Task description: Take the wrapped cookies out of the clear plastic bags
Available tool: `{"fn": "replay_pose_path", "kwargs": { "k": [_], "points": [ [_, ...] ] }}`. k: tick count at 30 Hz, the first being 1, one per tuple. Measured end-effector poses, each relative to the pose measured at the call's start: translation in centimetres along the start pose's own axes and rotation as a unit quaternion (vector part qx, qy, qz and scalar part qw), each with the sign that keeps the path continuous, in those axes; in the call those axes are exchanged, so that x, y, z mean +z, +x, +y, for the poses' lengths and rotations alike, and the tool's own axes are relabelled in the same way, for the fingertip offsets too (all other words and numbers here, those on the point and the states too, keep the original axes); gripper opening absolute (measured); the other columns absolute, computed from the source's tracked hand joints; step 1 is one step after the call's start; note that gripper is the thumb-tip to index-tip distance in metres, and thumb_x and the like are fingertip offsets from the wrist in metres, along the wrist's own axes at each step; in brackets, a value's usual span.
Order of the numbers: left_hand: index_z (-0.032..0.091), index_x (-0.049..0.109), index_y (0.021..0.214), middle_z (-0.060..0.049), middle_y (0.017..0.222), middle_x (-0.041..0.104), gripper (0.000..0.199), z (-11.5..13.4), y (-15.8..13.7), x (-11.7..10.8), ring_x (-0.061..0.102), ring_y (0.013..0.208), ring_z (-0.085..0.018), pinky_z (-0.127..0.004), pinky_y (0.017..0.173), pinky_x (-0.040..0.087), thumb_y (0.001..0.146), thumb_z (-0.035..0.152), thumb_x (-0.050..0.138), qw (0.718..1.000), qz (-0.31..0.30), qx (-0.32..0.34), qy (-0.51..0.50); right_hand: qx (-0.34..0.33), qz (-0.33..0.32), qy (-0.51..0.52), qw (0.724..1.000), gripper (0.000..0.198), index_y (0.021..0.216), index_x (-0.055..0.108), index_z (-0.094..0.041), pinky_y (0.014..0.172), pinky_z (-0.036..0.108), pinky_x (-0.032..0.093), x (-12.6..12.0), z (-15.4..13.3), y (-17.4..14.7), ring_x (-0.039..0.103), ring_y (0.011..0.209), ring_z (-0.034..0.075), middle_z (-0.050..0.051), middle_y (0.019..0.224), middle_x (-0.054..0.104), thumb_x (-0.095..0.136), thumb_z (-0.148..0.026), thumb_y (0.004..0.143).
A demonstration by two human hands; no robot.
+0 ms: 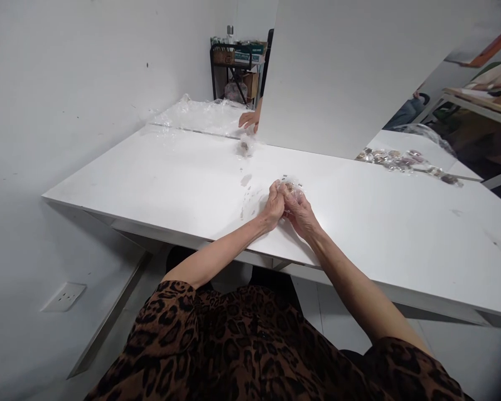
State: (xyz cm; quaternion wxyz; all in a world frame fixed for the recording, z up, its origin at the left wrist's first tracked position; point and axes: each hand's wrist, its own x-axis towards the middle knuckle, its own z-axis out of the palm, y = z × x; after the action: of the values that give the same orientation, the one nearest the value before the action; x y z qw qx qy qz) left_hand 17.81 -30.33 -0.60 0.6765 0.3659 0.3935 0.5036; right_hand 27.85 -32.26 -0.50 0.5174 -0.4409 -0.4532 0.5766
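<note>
Both of my hands meet over the white table (183, 184), near its front edge. Between them is a small clear plastic bag (293, 184) with something brownish inside, too small to name. My left hand (274, 206) has its fingers closed on the bag's left side. My right hand (299, 213) grips it from the right, thumb on top. A similar small bag (245, 146) with brownish contents lies farther back, close to the partition. Some greyish wet-looking marks (245, 181) are on the tabletop left of my hands.
A tall white partition (325, 78) rises across the table. Another person's hand (249, 119) reaches from behind it. Loose clear plastic (187, 114) lies at back left; several small filled packets (401, 160) lie at right. A black cart (231, 64) stands behind, and a wall (67, 100) is at left.
</note>
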Motion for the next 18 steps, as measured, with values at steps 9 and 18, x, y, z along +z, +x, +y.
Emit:
{"fn": "replay_pose_path", "kwargs": {
  "k": [9, 18],
  "points": [
    [0.022, 0.067, 0.13, -0.011, 0.11, 0.073, 0.067, 0.0, 0.8, 1.2, 0.067, 0.087, -0.019, -0.031, 0.076, 0.054, 0.101, 0.077, 0.043, 0.98, -0.19, -0.044, 0.044, -0.009, 0.084, -0.002, 0.996, 0.053, 0.105, 0.068, -0.026, 0.057, 0.034, 0.048, -4.5, -0.6, -1.1, 0.064, 0.072, 0.02, 0.004, 0.092, 0.073, 0.091, -0.054, 0.066],
    [0.02, 0.047, 0.159, -0.02, 0.156, 0.052, 0.076, -0.1, 2.8, 0.6, 0.067, 0.121, -0.026, -0.037, 0.104, 0.057, 0.103, 0.071, 0.042, 0.986, -0.113, -0.082, 0.092, -0.063, 0.188, -0.177, 0.964, 0.054, 0.08, 0.054, -0.028, 0.051, 0.038, 0.047, -17.3, -4.0, 4.0, 0.054, 0.059, 0.021, 0.001, 0.061, 0.052, 0.078, -0.074, 0.067]
  ]
}}
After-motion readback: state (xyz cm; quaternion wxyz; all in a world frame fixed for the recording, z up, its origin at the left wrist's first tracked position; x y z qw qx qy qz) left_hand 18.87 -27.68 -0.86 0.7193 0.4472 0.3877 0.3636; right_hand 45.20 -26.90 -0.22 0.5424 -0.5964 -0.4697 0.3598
